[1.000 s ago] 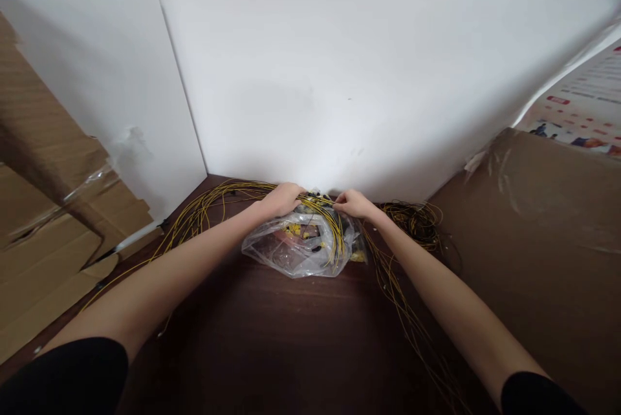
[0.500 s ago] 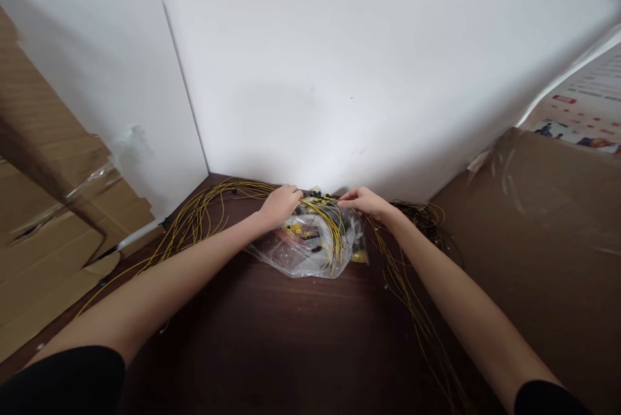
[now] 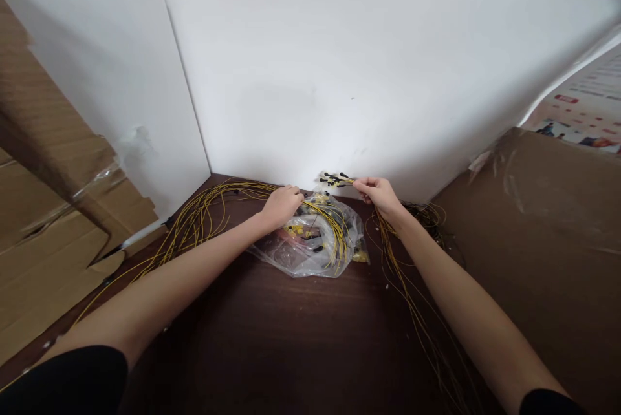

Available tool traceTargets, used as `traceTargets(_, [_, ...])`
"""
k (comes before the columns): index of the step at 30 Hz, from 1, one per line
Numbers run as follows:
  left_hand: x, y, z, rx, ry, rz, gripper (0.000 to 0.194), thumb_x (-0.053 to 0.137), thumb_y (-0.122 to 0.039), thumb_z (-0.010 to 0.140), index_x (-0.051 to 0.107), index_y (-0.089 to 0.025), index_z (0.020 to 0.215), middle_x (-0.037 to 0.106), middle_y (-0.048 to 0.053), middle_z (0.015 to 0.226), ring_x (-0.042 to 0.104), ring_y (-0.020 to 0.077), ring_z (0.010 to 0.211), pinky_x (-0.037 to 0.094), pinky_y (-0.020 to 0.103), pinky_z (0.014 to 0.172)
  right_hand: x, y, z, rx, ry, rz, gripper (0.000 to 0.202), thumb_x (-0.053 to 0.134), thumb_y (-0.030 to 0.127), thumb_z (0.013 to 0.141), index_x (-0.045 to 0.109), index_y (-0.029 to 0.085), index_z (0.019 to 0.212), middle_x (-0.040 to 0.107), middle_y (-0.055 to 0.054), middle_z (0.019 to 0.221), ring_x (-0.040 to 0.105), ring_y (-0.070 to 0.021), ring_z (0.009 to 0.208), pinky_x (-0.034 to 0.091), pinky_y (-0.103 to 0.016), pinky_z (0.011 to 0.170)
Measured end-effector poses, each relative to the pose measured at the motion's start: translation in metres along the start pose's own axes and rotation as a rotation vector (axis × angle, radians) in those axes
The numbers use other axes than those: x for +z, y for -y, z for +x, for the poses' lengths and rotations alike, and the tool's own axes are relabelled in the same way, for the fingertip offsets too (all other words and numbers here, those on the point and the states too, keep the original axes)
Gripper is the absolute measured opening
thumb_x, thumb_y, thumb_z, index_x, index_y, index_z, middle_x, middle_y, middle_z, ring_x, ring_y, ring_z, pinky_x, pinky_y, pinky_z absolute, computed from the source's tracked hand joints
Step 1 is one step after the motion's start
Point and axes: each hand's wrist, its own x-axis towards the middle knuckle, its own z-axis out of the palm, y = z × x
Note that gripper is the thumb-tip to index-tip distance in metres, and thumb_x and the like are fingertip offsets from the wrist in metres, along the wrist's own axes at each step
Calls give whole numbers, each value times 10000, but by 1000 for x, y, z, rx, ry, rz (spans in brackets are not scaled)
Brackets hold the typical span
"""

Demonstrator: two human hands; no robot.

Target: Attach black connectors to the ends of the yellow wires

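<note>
The left hand (image 3: 284, 207) curls round a yellow wire bundle (image 3: 334, 226) lying across the plastic bag (image 3: 297, 267) on the desk (image 3: 291, 331). To its right, the right hand (image 3: 371, 190) has its grip pinched on raised black-tipped wires (image 3: 340, 180). Gathering wires seems in hand; the next move calls for steady pinching.

Curved wire bundle (image 3: 339, 234): yellow mixed with black. Upper wire ends (image 3: 336, 179): yellow, tips black. Plastic bag (image 3: 303, 263): clear, whitish glare, reddish patch. Small pieces (image 3: 297, 230): bright yellow. Tabletop (image 3: 281, 331): dark reddish brown, faint wood grain. Wall panel (image 3: 310, 46): white, dark streaks. Left cardboard (image 3: 29, 273): tan, broad darker band. Right cardboard (image 3: 533, 227): plain brown. Printed sheet (image 3: 585, 114): white, red-and-blue print. Sleeves (image 3: 68, 379): black.
</note>
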Motion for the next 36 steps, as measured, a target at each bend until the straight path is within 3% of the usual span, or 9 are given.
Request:
traceTargets(4, [-1,-2,12,-29,-105,-259,267,434,-137,817,617,-124,1011,621,113,1030,537,208,1006,388,347,917,-1,2,-4,-9,5,73,356,741,418,530,607,128,687,481,28,501,399,-69,459,286,-204,411])
traceTargets(8, [-3,-20,34,-307,-295,-889,299,449,-260,853,565,-115,1087,601,123,1148,561,179,1040,428,309,913,3,8,-10,-1,50,136,391,762,435,508,614,131,705,505,21,516,430,-76,475,328,-206,425])
traceTargets(10, [-7,-35,44,-439,-325,-1192,318,424,-325,876,553,-123,1085,585,125,1182,548,191,1079,462,306,873,8,13,-14,-5,78,152,390,765,433,508,614,133,707,515,19,528,445,-79,488,346,-206,437])
traceTargets(14, [-18,-63,52,-542,-318,-1606,444,297,-446,913,545,-110,1060,602,158,1148,599,199,1010,499,310,822,17,19,-23,3,161,177,373,759,426,535,618,137,726,541,14,563,475,-82,509,377,-206,458])
traceTargets(17, [-21,-74,53,-588,-383,-1657,448,295,-447,912,566,-100,990,625,162,1097,632,204,939,505,329,809,21,18,-27,11,250,157,369,743,430,569,620,130,747,586,-6,622,496,-79,508,396,-208,470])
traceTargets(22, [-14,-77,57,-624,-539,-1597,374,337,-370,911,567,-77,873,662,156,934,655,171,767,521,321,758,26,18,-33,41,375,93,313,695,420,634,615,125,699,606,-11,647,455,-54,470,352,-196,448])
traceTargets(27, [-7,-78,58,-623,-580,-1556,370,357,-376,904,569,-87,814,669,135,853,648,151,729,523,310,753,33,26,-38,96,519,103,229,726,309,590,608,124,656,580,13,634,410,-36,473,308,-189,452])
traceTargets(36, [-8,-77,48,-504,-463,-1467,405,362,-392,891,633,-99,827,688,122,895,644,183,810,510,279,701,41,23,-32,44,356,273,249,748,314,571,627,119,665,589,4,656,409,-33,492,341,-183,464])
